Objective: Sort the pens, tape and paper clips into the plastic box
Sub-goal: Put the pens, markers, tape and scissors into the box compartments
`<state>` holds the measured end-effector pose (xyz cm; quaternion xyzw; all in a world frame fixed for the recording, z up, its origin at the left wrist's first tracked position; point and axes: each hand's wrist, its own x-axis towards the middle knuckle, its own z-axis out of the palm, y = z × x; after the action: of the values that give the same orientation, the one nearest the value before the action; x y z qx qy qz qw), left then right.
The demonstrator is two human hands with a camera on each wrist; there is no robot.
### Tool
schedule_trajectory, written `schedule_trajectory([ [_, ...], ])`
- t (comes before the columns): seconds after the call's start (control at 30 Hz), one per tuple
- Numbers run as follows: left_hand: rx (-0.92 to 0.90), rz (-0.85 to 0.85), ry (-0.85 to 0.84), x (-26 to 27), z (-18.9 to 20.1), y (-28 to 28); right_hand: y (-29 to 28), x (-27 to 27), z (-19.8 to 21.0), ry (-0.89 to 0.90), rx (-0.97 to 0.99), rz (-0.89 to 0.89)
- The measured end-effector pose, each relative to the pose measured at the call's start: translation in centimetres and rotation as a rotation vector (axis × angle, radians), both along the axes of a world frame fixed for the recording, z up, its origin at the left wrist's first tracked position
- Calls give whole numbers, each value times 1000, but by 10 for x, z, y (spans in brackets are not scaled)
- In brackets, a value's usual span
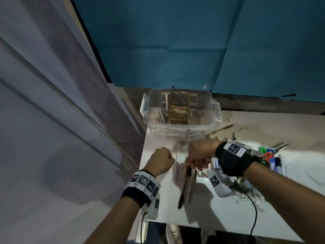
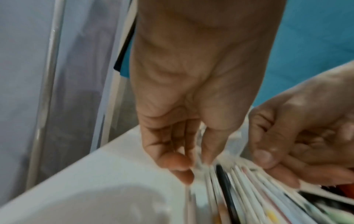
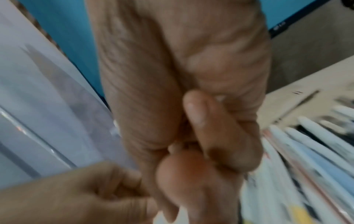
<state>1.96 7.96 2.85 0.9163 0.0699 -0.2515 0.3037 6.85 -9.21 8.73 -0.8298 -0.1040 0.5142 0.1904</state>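
The right hand (image 1: 199, 154) has its fingers (image 3: 201, 121) curled around a bundle of pens (image 2: 247, 184). One black pen (image 1: 183, 189) sticks out below these fingers, toward the person, and hangs over the white table (image 1: 211, 212). In the right wrist view the pens fan out to the right of the fingers, but the picture is blurred and I cannot count them.

The left hand (image 1: 161, 161) is just beside the right one, on its left. Its fingers (image 2: 172, 160) are bent, and in the left wrist view the thumb and forefinger tips come together on the end of a clear pen (image 2: 198, 164); because of the blur I cannot tell if they really pinch it.

The plastic box (image 1: 179, 113) stands on the table beyond both sets of fingers, open, with cardboard dividers (image 1: 178, 110) inside. To the right of the right fingers, behind the wrist, lie more pens and markers (image 1: 274, 161). A heap of paper clips (image 1: 248, 195) lies under the right forearm, nearer to the person.
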Motion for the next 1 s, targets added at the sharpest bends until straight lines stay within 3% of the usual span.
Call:
schedule_trajectory([
  [0.07, 42, 40, -2, -6, -17, -14, -2, -11, -27, -74, -46, -68],
  [0.23, 139, 60, -74, -18, -44, -39, 5, -25, -76, -535, -62, -323],
  [0.3, 152, 75, -93, -21, -47, -42, 7, -28, -85, -600, -38, -376],
  [0.47, 91, 132, -51, -17, -47, -38, 2, -27, -96, -457, 37, -695],
  [0.63, -112, 220, -39, -6, -46, -32, -7, -25, -90, -292, 246, -849],
  [0.8, -94, 185, -19, -8, -52, -40, 5, -33, -82, -288, 260, -848],
  [1.0, 80, 166, -46, -7, -64, -25, 33, -34, -97, -452, 142, -708],
])
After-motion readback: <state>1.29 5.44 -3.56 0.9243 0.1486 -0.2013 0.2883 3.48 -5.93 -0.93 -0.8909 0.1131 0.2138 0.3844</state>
